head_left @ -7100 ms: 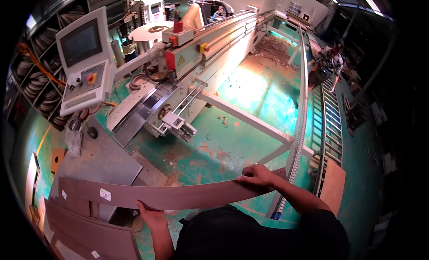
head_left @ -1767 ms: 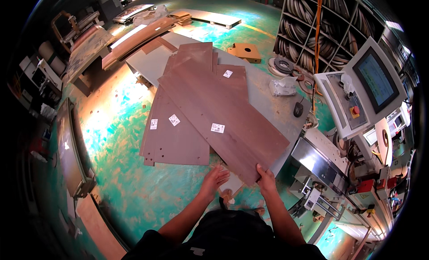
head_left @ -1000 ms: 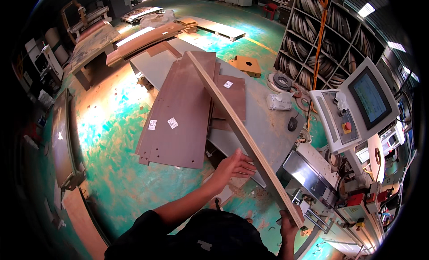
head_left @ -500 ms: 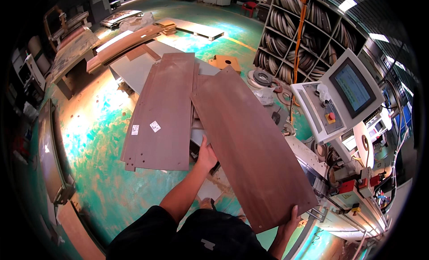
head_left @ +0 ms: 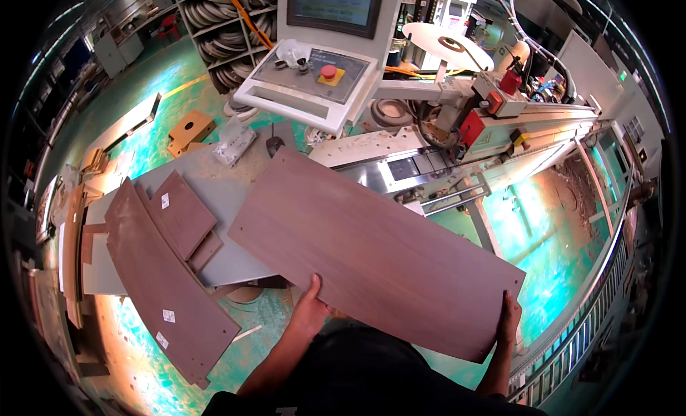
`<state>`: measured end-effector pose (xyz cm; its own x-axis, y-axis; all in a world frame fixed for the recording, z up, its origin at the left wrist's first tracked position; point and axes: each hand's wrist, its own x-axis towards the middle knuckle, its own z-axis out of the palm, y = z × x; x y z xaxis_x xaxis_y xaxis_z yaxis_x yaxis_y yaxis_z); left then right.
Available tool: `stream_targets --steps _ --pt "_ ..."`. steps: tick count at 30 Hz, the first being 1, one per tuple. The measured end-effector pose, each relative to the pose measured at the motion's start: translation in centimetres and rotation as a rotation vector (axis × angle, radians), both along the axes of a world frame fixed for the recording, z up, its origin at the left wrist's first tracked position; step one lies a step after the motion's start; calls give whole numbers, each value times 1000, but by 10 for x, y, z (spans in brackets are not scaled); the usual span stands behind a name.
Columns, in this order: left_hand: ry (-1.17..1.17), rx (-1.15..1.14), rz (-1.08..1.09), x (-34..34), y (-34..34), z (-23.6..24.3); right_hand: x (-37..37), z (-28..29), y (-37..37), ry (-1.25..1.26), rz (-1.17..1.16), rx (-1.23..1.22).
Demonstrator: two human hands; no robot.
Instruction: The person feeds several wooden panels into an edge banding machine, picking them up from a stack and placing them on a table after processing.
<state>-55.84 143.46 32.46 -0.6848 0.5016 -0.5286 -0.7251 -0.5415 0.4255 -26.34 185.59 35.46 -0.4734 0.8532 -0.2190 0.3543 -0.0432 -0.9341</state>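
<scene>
This is a panel-working factory workshop. A long pale metal machine [head_left: 547,123] stands behind a light-grey control console [head_left: 307,94] with a dark-framed screen [head_left: 332,7] and a round red button [head_left: 328,71]. Flat brown panels [head_left: 379,248], a flat-topped grey bench [head_left: 214,180], coils of grey strip [head_left: 230,41], a slatted roller track [head_left: 580,344] and a dust-streaked green floor [head_left: 268,316] show it.

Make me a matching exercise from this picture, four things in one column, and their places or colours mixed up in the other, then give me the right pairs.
Column one
1. Left hand
2. Right hand
3. Computer mouse
4. Round push button

Column two
A. Dark, on the gray table
B. At the right end of the brown board
C. Red, on a yellow square
D. At the board's near long edge

Right pairs: 1-D, 2-B, 3-A, 4-C
</scene>
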Motion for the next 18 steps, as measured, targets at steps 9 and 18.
stream_targets --steps 9,18 --pt "-62 -95 -462 -8 108 -50 153 -45 -104 2 -474 -22" --pt "-19 -278 -545 -62 158 -84 117 -107 -152 135 -683 -188"
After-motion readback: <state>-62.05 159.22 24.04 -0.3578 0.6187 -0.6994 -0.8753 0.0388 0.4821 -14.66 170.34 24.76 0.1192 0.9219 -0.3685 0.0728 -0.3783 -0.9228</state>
